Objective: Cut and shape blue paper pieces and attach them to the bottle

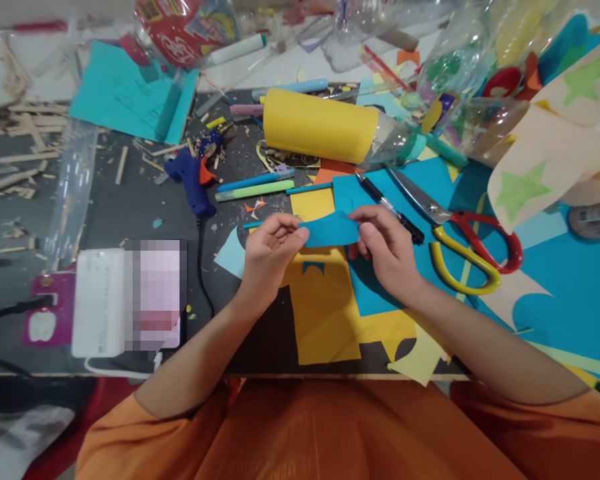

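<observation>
A small strip of blue paper [330,231] is stretched between my two hands above the table. My left hand [274,248] pinches its left end between thumb and fingers. At the other end, my right hand [386,248] grips the strip the same way. Below it lie a yellow paper sheet [325,320] and a larger blue sheet [380,293]. A black pen [390,208] rests just beyond my right hand. To the right of that are large scissors [447,223] with one red and one yellow handle, their blades slightly apart.
A bottle wrapped in yellow paper [320,127] lies at the back. Blue and green markers [255,190] and a blue glue gun [193,177] with its cord are left of centre. A phone [157,293] and white power bank [99,303] sit at left. Plastic bottles [455,60] crowd the back right.
</observation>
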`<state>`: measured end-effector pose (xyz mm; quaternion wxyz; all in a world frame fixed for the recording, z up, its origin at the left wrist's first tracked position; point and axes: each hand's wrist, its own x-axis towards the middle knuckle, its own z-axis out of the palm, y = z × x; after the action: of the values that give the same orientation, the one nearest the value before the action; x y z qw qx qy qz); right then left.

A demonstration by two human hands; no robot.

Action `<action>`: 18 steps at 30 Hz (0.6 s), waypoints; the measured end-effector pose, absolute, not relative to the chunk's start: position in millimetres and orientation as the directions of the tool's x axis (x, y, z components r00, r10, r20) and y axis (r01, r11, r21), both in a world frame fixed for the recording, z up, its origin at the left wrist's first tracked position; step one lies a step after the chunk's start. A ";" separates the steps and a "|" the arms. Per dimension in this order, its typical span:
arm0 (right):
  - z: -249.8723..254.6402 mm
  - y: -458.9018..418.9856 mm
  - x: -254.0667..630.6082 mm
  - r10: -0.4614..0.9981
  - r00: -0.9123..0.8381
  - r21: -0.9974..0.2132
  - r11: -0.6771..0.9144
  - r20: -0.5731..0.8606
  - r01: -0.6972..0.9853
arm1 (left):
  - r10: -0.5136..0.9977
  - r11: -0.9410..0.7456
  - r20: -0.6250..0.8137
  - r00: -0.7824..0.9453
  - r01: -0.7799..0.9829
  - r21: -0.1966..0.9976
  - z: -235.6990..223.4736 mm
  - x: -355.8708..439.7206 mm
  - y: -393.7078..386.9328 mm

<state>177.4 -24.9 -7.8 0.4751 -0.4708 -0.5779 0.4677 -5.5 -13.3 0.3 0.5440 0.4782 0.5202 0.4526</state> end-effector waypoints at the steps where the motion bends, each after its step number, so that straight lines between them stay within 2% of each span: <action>1: -8.4 -24.7 177.7 0.994 -0.076 -0.995 0.087 0.084 0.040 | 0.987 0.157 -0.156 0.033 -0.008 0.988 0.8 -4.9 -12.9; 4: -8.7 -24.0 178.9 0.992 -0.116 -0.998 0.041 0.046 -0.046 | 0.982 0.186 -0.186 0.020 -0.009 0.982 3.5 -2.4 -13.0; 7: -5.7 -23.1 179.7 0.977 -0.208 -0.998 0.049 0.039 0.044 | 0.988 0.148 -0.149 0.029 0.025 0.989 5.5 -1.2 -14.9; 11: 1.2 -21.1 177.8 0.981 -0.191 -0.984 0.008 -0.026 0.176 | 0.992 0.108 -0.112 0.059 0.076 0.991 5.8 -1.5 -16.8; 18: 5.8 -19.5 175.9 0.977 -0.211 -0.994 -0.021 -0.043 0.106 | 0.984 0.153 -0.162 0.073 0.106 0.982 5.3 -0.7 -14.4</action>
<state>175.9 -19.5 5.8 0.4091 -0.4767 -0.5677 0.5321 -0.7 -14.4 5.3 0.5322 0.5033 0.5417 0.4123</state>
